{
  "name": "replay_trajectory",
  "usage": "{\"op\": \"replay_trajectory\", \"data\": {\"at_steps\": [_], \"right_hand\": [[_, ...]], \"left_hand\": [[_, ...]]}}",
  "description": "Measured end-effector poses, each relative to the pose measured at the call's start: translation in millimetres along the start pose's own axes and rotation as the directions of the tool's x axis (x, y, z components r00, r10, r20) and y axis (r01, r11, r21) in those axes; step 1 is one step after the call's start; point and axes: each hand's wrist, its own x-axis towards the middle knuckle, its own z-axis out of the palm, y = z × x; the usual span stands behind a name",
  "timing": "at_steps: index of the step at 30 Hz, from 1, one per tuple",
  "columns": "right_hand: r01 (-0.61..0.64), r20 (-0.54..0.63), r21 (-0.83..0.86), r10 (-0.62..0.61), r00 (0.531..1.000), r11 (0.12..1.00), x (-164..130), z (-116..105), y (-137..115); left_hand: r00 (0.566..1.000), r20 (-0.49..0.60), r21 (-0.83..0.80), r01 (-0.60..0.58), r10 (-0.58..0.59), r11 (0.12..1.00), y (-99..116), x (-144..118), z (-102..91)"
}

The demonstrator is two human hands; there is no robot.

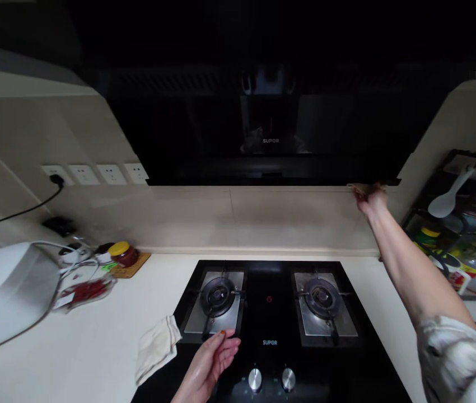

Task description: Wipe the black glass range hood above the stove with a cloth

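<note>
My right hand (373,200) reaches up to the right end of the lower edge of the black range hood (204,162). Its fingers are closed on a thin beige cloth (356,186), pressed against that edge; most of the cloth is hidden by the hand and the hood. Low over the left front part of the black gas stove (270,313), my left hand (213,361) is held with loosely bent fingers and nothing in it. A folded off-white cloth (158,346) lies to its left, across the stove's left edge and the white counter.
Left on the counter (107,341) are a white appliance (11,296), a bag of dried red peppers (84,292) and a yellow-lidded jar (124,254). A rack at right holds bottles and a white spoon (448,200). Two burners (218,296) bear raised pan supports.
</note>
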Motion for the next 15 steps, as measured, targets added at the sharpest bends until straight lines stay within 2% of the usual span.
{"op": "replay_trajectory", "data": {"at_steps": [1,3,7,11,13,15], "right_hand": [[-0.065,0.002,0.035,0.065,0.998,0.997,1,13,-3],[-0.148,0.031,0.097,0.146,0.989,0.984,-12,53,-4],[-0.285,0.174,0.202,0.252,0.952,0.937,-75,169,6],[-0.354,0.394,0.280,0.229,0.890,0.893,-142,280,9],[-0.388,0.470,0.305,0.216,0.856,0.870,-164,320,5],[-0.416,0.518,0.324,0.208,0.830,0.850,-177,344,2]], "left_hand": [[1.000,-0.005,-0.004,-0.001,0.001,1.000,0,0,-2.2],[1.000,-0.013,-0.012,-0.003,0.003,1.000,-1,-1,-6.5],[1.000,-0.009,-0.029,-0.015,0.014,0.999,2,-5,-17.5],[0.998,-0.053,-0.064,-0.036,0.033,0.997,10,-14,-32.4],[0.996,-0.082,-0.075,-0.046,0.040,0.996,13,-19,-40.5],[0.993,-0.105,-0.083,-0.055,0.046,0.995,15,-23,-48.3]]}}
